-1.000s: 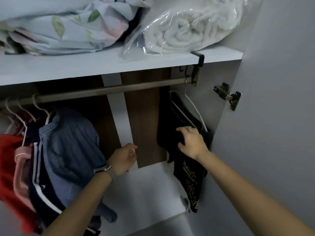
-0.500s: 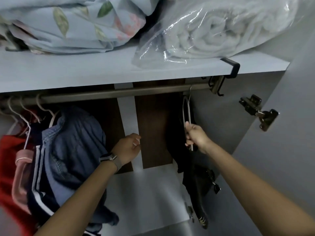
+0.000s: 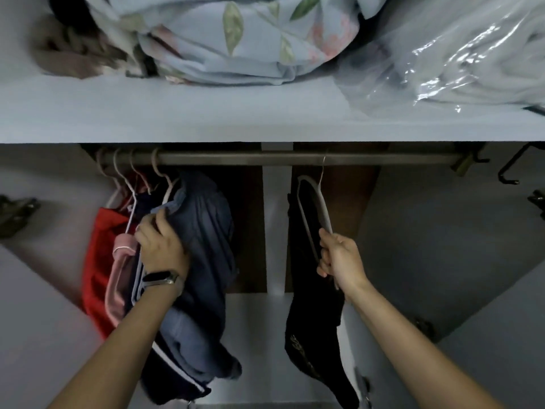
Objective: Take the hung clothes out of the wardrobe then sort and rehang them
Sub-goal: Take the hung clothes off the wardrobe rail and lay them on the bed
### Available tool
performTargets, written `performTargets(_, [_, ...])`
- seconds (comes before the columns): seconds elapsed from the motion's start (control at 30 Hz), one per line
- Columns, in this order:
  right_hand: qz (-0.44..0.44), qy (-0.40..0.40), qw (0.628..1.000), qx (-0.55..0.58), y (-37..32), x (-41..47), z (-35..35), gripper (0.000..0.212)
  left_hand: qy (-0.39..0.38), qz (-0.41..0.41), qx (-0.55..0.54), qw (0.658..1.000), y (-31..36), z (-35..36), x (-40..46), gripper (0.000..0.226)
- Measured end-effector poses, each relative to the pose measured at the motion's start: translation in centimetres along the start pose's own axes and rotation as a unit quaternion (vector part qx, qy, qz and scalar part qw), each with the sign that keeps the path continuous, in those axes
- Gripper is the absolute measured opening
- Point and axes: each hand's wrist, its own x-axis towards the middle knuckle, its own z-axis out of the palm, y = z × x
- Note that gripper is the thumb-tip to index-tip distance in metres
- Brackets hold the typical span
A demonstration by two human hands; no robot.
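Observation:
A metal rail [image 3: 295, 158] runs under the wardrobe shelf. A black garment [image 3: 309, 320] hangs from it on a white hanger [image 3: 312, 202], and my right hand [image 3: 339, 258] grips that hanger's lower end. At the left of the rail hang several clothes: a blue denim garment [image 3: 203, 246], a navy garment with white stripes [image 3: 177, 370], a pink one [image 3: 118, 278] and a red one [image 3: 95, 261]. My left hand [image 3: 160, 246], a watch on its wrist, rests on the denim garment with its fingers curled at the denim's edge by the hangers.
The white shelf [image 3: 206, 122] above the rail holds floral bedding [image 3: 241, 39] and a plastic-wrapped white bundle [image 3: 460, 54]. Door hinges [image 3: 17, 214] sit on both side walls. Black hooks [image 3: 507, 169] hang at the rail's right end. A white bottom panel [image 3: 259, 335] lies below.
My left hand moved left from the back panel onto the denim garment. My right hand slid the black garment's hanger left along the rail. The view shifted left and up.

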Motion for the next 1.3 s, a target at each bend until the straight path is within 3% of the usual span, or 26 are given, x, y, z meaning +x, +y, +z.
performTargets(0.1, [-0.016,-0.018,0.999,-0.026,0.0,-0.1,1.7,0.047,-0.071,-0.122,-0.158,0.977,0.1,-0.3,1.3,0.051])
performTargets(0.17, [-0.028,-0.028,0.998,-0.044,-0.2,-0.3,2.8,0.049,-0.115,-0.169,-0.188,0.961,0.3,-0.3,2.2,0.036])
performTargets(0.33, [-0.050,-0.050,0.995,-0.075,-0.4,0.0,4.5,0.046,-0.063,-0.137,-0.312,0.938,0.9,-0.8,1.9,0.023])
performTargets(0.43, [-0.050,-0.082,0.990,-0.098,-0.3,0.3,5.7,0.017,-0.050,-0.102,-0.371,0.922,0.7,-1.1,1.1,0.018])
performTargets(0.57, [-0.032,-0.129,0.985,-0.107,0.6,1.4,7.2,0.024,-0.092,-0.049,-0.416,0.903,1.0,-1.1,0.6,0.029])
performTargets(0.8, [0.022,-0.118,0.992,-0.048,0.3,3.5,9.8,0.010,-0.132,-0.022,-0.427,0.894,3.6,-0.7,-0.1,0.013])
performTargets(0.93, [0.121,-0.153,0.979,0.059,-1.2,5.1,11.1,0.020,-0.120,0.010,-0.398,0.909,4.3,-0.3,-0.7,0.013])
performTargets(1.13, [0.155,-0.133,0.979,0.019,-2.4,8.0,14.2,0.018,-0.124,0.067,-0.374,0.916,5.3,0.3,-0.7,0.014])
performTargets(1.3, [0.144,-0.097,0.980,-0.096,-2.7,9.7,15.8,0.019,-0.140,0.066,-0.382,0.911,5.6,1.0,-1.5,0.015])
